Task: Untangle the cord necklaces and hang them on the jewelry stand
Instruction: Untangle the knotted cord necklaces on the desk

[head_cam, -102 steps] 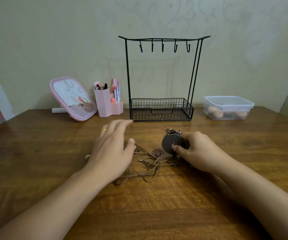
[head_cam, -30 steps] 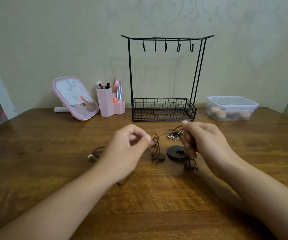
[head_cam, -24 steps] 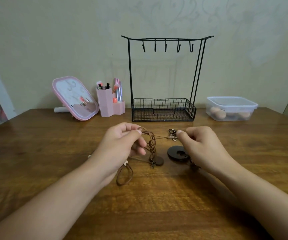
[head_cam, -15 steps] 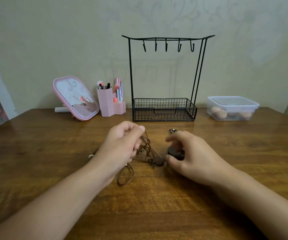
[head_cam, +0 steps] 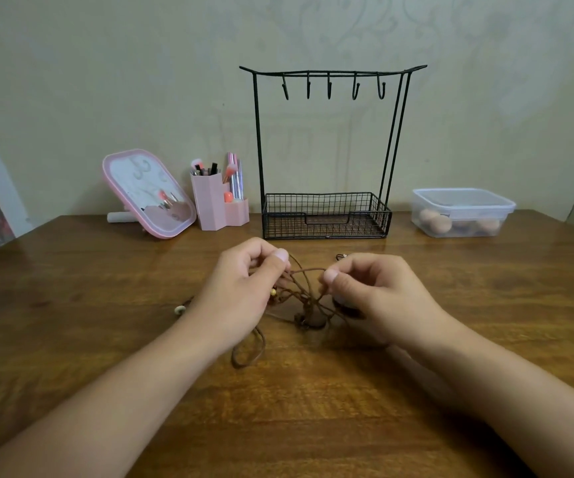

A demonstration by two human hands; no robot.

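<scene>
Head view looks down on two bare forearms reaching over a wooden table [head_cam: 71, 277]. Between them sits a knot of brown cord necklaces [head_cam: 304, 298], lifted a little off the wood at the top and trailing down onto it. The left hand [head_cam: 240, 291] pinches strands at the left edge of the tangle, thumb and curled fingers closed on the cord, with small beads showing just below its fingertips. The right hand [head_cam: 375, 291] pinches a strand at the right edge, thumb pressed against the forefinger; one arc of cord runs from one pinch to the other. Under the knot a round brown pendant [head_cam: 315, 320] lies on the table, and a dark disc [head_cam: 346, 309] sits half hidden beneath the right hand. A loop of cord [head_cam: 247, 353] spills toward the viewer under the left wrist, and a pale bead [head_cam: 179, 309] rests on the wood left of that wrist.

Behind the hands, well apart from the tangle, stands the black wire jewelry stand [head_cam: 327, 150], its hooks bare and its basket tray at the bottom. To its left are a pink brush holder [head_cam: 216, 205] and a tilted pink mirror [head_cam: 147, 194]; to its right a lidded clear box [head_cam: 461, 212] with roundish tan things inside. A pale patterned wall [head_cam: 106, 63] backs the table.
</scene>
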